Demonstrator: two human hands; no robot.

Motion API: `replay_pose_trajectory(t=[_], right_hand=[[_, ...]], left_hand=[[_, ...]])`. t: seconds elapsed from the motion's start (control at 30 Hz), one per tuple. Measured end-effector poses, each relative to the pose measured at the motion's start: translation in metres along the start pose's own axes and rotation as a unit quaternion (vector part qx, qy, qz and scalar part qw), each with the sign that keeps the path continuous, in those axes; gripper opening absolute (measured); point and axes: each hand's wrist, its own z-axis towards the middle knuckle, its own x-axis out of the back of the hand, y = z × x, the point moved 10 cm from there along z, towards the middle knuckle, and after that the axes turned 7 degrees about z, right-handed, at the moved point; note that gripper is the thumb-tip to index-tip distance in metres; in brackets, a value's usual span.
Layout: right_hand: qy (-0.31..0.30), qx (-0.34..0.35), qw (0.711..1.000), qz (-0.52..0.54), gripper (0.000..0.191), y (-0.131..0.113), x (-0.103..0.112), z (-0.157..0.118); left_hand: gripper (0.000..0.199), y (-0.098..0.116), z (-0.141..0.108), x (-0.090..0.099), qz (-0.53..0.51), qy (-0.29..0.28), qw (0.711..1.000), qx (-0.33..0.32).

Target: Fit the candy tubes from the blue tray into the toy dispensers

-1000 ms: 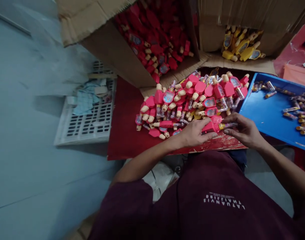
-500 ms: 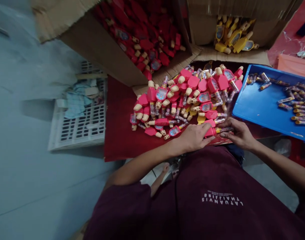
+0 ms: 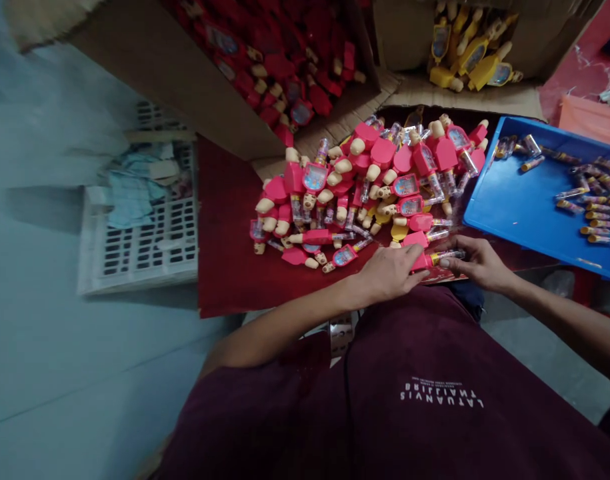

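My left hand (image 3: 392,270) is closed around a red plastic toy (image 3: 421,261), most of which its fingers cover. From the other side, my right hand (image 3: 479,263) pinches a small clear candy tube (image 3: 449,254) with a yellow end. That yellow end meets the toy's edge; how deep it sits I cannot tell. Just beyond my hands lies a heap of similar red toys (image 3: 383,152) with cream-coloured heads and small clear windows, many with tubes sticking out. A few yellow pieces (image 3: 399,232) show among them.
The red table (image 3: 225,267) bears the heap. To the right stands a blue tray (image 3: 515,200) with loose candy tubes (image 3: 602,217). Behind are a cardboard box (image 3: 185,93) of red toys and another holding yellow toys (image 3: 472,53). A white crate (image 3: 149,273) with a cloth stands left.
The view has shifted slightly, so the table and boxes sit a little differently. Both hands keep the same hold on the toy and tube, with the right thumb slightly shifted.
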Motion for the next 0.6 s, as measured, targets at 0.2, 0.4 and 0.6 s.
replay_pose_trajectory(t=[0.2, 0.4, 0.6], right_hand=[[0.008, -0.053, 0.998, 0.031, 0.047, 0.019, 0.003, 0.006], [-0.066, 0.199, 0.949, -0.234, 0.034, -0.027, -0.011, -0.001], [-0.093, 0.421, 0.794, -0.429, 0.031, -0.058, -0.035, -0.028]], left_hand=[[0.032, 0.009, 0.001, -0.004, 0.065, -0.004, 0.998, -0.016], [0.039, -0.016, 0.018, -0.02, -0.273, -0.107, 0.955, -0.04], [0.039, -0.014, 0.022, -0.009, -0.385, -0.13, 0.911, -0.072]])
